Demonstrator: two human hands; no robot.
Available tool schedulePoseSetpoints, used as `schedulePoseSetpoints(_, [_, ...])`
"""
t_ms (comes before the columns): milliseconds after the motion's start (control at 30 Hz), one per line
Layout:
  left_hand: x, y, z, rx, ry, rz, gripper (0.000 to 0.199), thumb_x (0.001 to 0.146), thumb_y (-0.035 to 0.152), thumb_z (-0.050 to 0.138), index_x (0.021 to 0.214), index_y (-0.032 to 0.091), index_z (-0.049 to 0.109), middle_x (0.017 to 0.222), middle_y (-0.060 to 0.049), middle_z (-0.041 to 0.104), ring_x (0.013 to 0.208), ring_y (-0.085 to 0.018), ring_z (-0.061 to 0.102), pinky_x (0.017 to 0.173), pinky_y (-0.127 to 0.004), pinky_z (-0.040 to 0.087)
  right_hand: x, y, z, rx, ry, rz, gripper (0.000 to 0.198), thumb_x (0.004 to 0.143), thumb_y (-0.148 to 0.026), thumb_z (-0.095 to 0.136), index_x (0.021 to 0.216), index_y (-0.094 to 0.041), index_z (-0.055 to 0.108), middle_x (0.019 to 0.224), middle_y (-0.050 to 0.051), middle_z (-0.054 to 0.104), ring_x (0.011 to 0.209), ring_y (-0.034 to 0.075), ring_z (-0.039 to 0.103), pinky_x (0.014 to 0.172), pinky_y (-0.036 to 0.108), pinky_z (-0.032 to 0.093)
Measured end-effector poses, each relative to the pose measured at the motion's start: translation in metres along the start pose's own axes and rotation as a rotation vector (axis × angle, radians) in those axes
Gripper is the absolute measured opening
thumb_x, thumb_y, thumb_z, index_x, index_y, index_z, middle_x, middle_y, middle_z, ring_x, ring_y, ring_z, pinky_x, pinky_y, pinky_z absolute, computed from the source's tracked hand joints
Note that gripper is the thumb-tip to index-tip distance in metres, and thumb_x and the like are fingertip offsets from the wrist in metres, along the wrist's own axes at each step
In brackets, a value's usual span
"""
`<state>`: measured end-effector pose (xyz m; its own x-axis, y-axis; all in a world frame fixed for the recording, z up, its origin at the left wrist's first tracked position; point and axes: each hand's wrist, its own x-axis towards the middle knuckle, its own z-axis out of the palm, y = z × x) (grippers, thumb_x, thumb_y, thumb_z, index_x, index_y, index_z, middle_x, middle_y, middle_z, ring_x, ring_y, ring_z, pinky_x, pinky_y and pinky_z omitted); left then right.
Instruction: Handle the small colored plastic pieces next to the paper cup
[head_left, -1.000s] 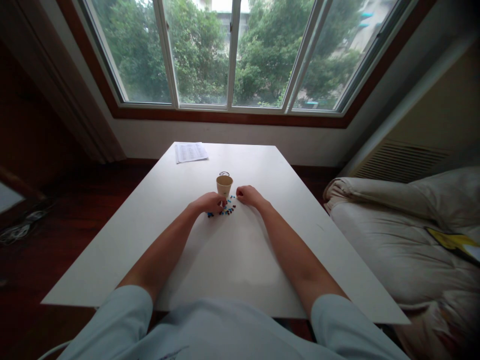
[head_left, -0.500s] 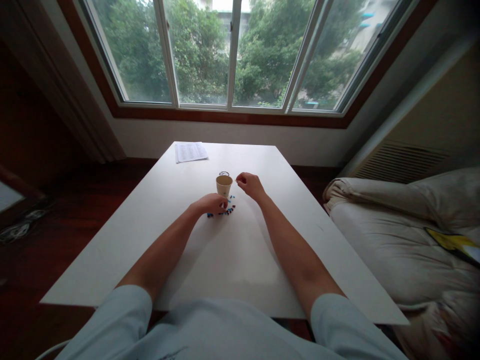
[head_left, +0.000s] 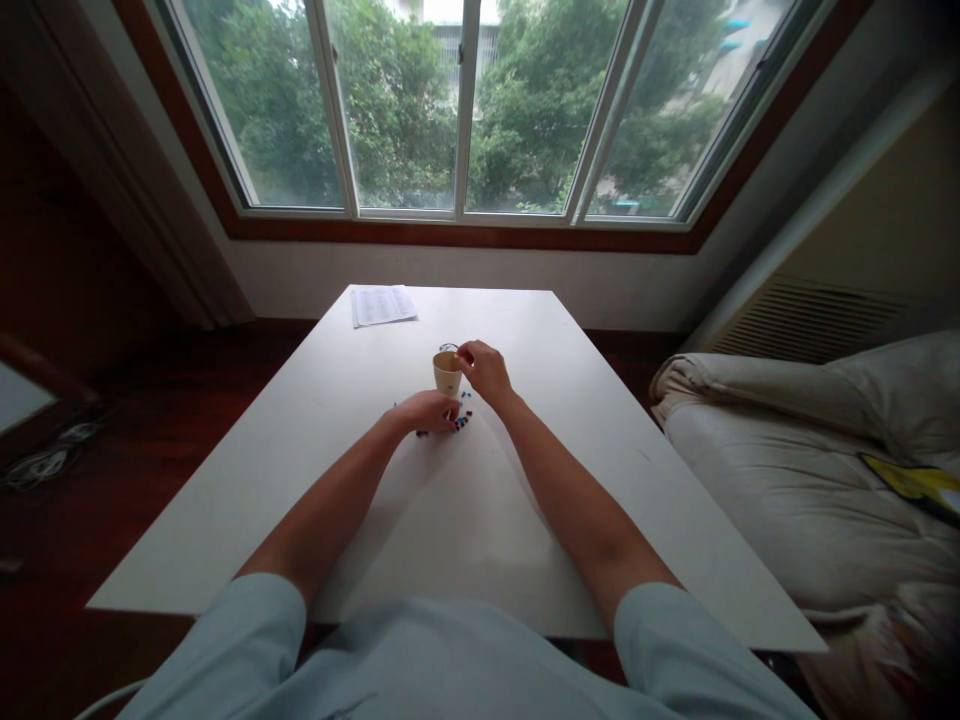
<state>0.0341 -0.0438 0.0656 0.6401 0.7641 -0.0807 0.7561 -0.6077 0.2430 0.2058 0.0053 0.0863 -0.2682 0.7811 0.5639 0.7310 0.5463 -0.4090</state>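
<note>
A paper cup [head_left: 448,380] stands upright on the white table, its open mouth facing up. Small blue and dark beads or pieces [head_left: 462,424] lie scattered in front of it. My left hand [head_left: 429,410] is low over these pieces, thumb and fingers drawn together; whatever they pinch is too small to make out. At the cup's right rim is my right hand [head_left: 486,370], its fingertips pinched over the edge of the mouth. Anything between those fingertips is hidden. Behind the cup a thin dark loop [head_left: 448,347], like a cord or wire, shows in part.
Sheets of printed paper [head_left: 383,305] lie at the far left corner of the white table [head_left: 465,540]. A wide window [head_left: 457,110] is beyond it. To the right stands a cushioned pale sofa [head_left: 765,480]. Cables [head_left: 45,462] lie on the floor at left.
My right hand has moved left, from beside the cup to its rim. My left hand has shifted slightly to the right and down among the small pieces.
</note>
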Motion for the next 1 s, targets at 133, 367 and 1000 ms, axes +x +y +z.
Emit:
schedulePoseSetpoints(133, [0.001,0.0,0.001,0.005,-0.001,-0.005,0.021,0.078,0.034,0.063,0.093,0.023,0.071,0.085,-0.003,0.07,0.072,-0.016,0.06,0.064,-0.024,0.041,-0.001,0.0,0.0,0.031,0.004,0.002,0.016,0.09,-0.021,0.051,0.097,-0.017,0.065,0.093,0.005,0.065,0.08,0.013,0.054,0.076,0.024,0.041])
schedulePoseSetpoints(367, [0.001,0.0,0.002,0.002,-0.007,-0.006,0.02,0.079,0.034,0.062,0.094,0.022,0.07,0.084,-0.003,0.069,0.071,-0.016,0.059,0.062,-0.025,0.04,-0.002,0.001,0.004,0.104,0.006,0.042,0.028,0.089,-0.021,0.05,0.115,-0.019,0.062,0.09,0.002,0.065,0.076,0.012,0.055,0.074,0.022,0.042])
schedulePoseSetpoints(1000, [-0.004,-0.011,-0.002,-0.014,0.01,0.017,0.023,0.073,0.017,0.057,0.092,0.023,0.069,0.088,-0.003,0.071,0.076,-0.018,0.061,0.066,-0.026,0.041,0.003,0.028,-0.019,0.125,0.046,0.109,0.024,0.089,-0.024,0.049,0.101,-0.018,0.07,0.092,0.003,0.071,0.081,0.014,0.059,0.078,0.024,0.045])
